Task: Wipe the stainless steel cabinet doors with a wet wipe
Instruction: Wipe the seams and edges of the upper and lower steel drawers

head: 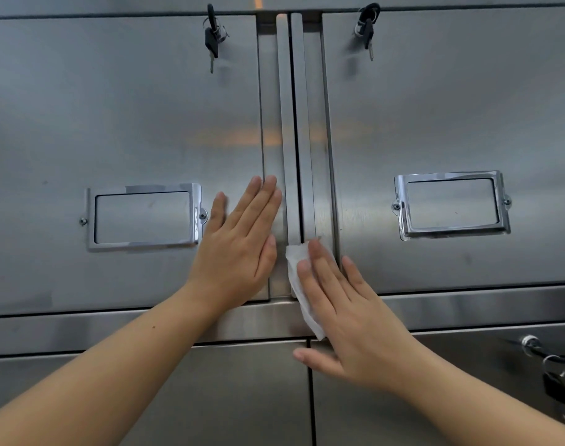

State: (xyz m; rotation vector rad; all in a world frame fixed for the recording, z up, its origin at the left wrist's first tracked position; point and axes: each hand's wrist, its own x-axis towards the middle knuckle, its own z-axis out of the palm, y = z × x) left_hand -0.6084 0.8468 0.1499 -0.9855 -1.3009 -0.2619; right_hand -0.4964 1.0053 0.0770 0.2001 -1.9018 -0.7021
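Two stainless steel cabinet doors fill the view, the left door (114,123) and the right door (451,107), meeting at vertical handle strips (289,123) in the middle. My left hand (239,249) lies flat on the left door near its inner edge, fingers together, holding nothing. My right hand (342,310) presses a white wet wipe (302,284) flat against the lower end of the right door's handle strip. The wipe hangs down over the horizontal rail (81,329) below the doors.
Each door has a chrome label frame, left (142,217) and right (451,204), and keys hanging from a lock near the top, left (212,37) and right (366,30). Lower cabinet doors (226,397) sit beneath, with another key bunch (551,371) at the lower right.
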